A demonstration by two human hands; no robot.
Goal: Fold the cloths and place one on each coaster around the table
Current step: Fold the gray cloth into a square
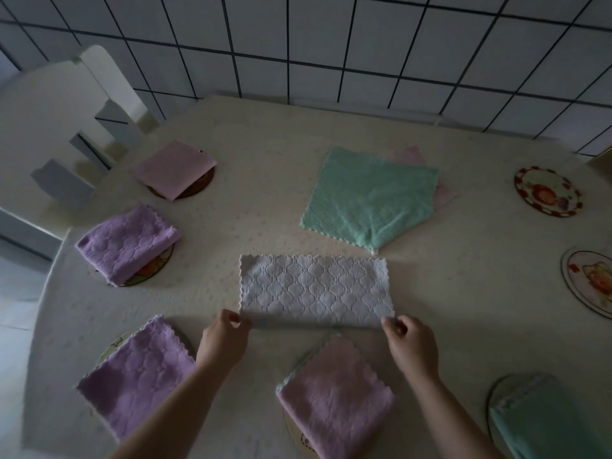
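Note:
A white quilted cloth (314, 288) lies folded in half as a wide rectangle in the middle of the table. My left hand (225, 339) pinches its near left corner and my right hand (412, 346) pinches its near right corner. Folded cloths sit on coasters around me: a pink one (174, 168) at far left, a purple one (127, 241) at left, a purple one (135, 376) at near left, a pink one (336, 397) in front and a green one (543, 422) at near right. Two patterned coasters (548, 190) (592, 281) on the right are bare.
An unfolded green cloth (371, 197) lies flat at the far middle with a pink cloth (442, 193) peeking out beneath it. The round table (265, 180) has a cream cover. A white chair (66, 127) stands at far left, and a tiled wall (331, 44) is behind.

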